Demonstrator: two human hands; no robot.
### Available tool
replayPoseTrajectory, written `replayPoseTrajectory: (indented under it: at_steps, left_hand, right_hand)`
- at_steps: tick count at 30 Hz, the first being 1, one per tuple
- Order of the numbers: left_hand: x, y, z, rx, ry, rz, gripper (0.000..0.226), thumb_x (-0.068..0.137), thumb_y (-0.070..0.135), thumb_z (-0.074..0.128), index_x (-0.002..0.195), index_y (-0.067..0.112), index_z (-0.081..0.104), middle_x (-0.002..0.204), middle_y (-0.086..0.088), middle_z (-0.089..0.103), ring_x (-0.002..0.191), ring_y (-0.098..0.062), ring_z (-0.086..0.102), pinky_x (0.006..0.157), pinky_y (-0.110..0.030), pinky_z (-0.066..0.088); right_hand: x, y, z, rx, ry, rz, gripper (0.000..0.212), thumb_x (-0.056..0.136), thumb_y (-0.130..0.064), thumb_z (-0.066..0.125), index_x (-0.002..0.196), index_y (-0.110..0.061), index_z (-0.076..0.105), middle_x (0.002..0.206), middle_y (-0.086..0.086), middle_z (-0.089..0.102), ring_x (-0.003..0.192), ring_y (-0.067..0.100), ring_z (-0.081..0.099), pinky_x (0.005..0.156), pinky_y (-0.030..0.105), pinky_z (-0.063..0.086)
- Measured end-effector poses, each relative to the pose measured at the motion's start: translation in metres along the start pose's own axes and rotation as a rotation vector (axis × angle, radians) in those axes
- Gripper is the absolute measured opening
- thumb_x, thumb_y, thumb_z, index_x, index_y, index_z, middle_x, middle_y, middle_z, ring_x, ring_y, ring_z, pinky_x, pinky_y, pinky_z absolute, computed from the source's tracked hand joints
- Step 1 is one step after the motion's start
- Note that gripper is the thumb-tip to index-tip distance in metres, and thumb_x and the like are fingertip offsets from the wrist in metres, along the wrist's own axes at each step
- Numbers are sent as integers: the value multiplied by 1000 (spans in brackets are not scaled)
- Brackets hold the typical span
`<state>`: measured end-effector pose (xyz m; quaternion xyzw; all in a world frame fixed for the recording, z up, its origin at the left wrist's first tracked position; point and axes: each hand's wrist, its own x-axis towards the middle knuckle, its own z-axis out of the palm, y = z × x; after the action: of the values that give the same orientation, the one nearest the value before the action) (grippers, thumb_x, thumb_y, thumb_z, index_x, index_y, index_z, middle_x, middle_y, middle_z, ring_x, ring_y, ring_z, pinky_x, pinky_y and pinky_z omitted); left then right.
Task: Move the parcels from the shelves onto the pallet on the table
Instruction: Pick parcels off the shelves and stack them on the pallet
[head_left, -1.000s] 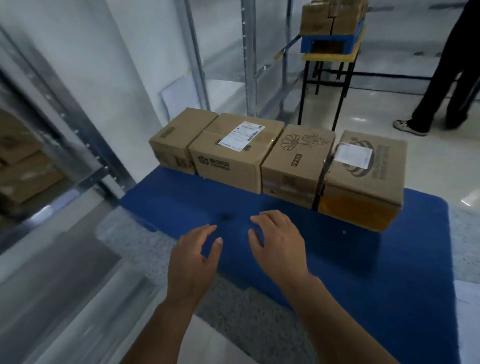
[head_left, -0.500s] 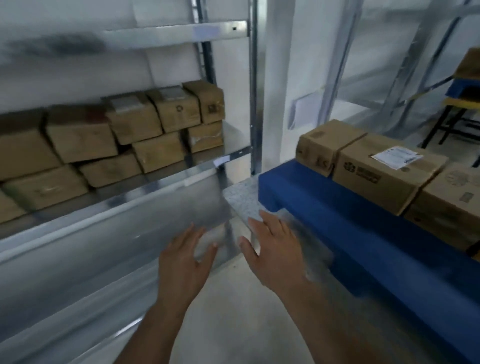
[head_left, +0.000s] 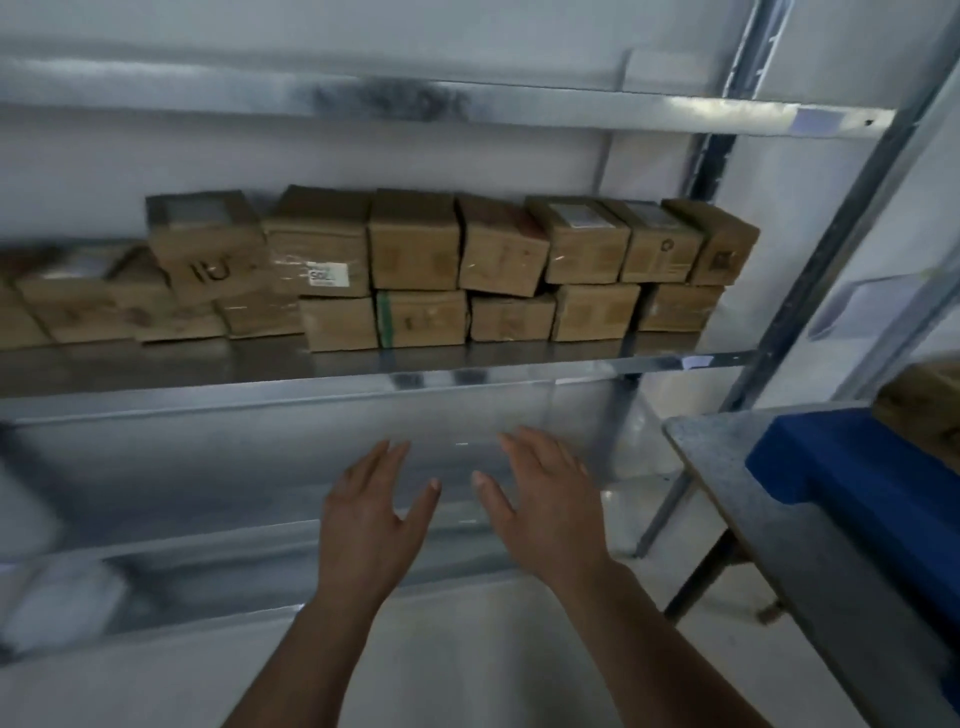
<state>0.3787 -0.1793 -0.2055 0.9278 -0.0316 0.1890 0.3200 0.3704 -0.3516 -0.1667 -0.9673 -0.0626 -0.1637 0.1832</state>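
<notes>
Facing the shelving, you have both hands raised in front of you with nothing in them. Your left hand (head_left: 371, 512) and right hand (head_left: 540, 499) sit side by side, palms away from you, fingers straight and lightly spread, thumbs angled toward each other across a narrow gap.

The parcels (head_left: 415, 265) lie at about 12 o'clock from your hands, up on the middle shelf (head_left: 363, 387) and set back from its front lip. They stand in a long row, two layers high for most of its run, and that row stretches from 9 o'clock to 3 o'clock across your view, so its long axis crosses your line of reach. The right end of the row, with the corner parcel (head_left: 722, 244) tilted on top, is toward 1 o'clock and nearer your right hand; the blurred left end is toward 10 o'clock and farther from either hand. The boxes directly above your hands are about equally near both, which suits a two-handed lift, I judge.

Your forearms come up from 6 o'clock, roughly parallel, wrists level, hands well below the shelf edge and apart from any box.

The blue pallet (head_left: 841, 467) rests on the table (head_left: 727, 447) at 3 o'clock, with a cardboard box (head_left: 924, 410) partly visible on it at the frame's edge. Expect to reach up and forward, then swing right.
</notes>
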Motion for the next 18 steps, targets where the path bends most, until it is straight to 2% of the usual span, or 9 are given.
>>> replayPoseTrajectory:
  at_steps: [2,4,12,18]
  left_hand:
    - [2,-22,-16,12,26,-53,73,80,62,38,131,13,54,136,-14,51,124,-30,49,101,-41,37]
    - [3,-41,-29,31,45,-98,76,79,64,36,135,14,51,139,-12,49,126,-28,47,102,-39,35]
    - [26,-102,-41,57,72,-243,75,80,65,35,134,15,51,135,-9,54,122,-27,51,97,-38,41]
    - [82,-140,-63,109,105,-306,78,80,71,36,138,19,46,138,-6,51,121,-27,50,98,-40,41]
  right_hand:
    - [11,-23,13,6,-93,-30,82,80,-65,12,141,-19,43,147,4,41,135,22,36,109,38,31]
    - [21,-43,25,18,-132,-61,87,76,-66,5,145,-22,36,151,1,34,139,19,29,112,35,23]
    - [69,-91,78,36,-236,-135,85,78,-64,8,141,-19,44,142,2,47,131,20,42,106,33,32]
    - [135,-124,116,152,-210,-182,74,83,-61,19,135,-18,51,131,2,56,119,21,52,98,33,40]
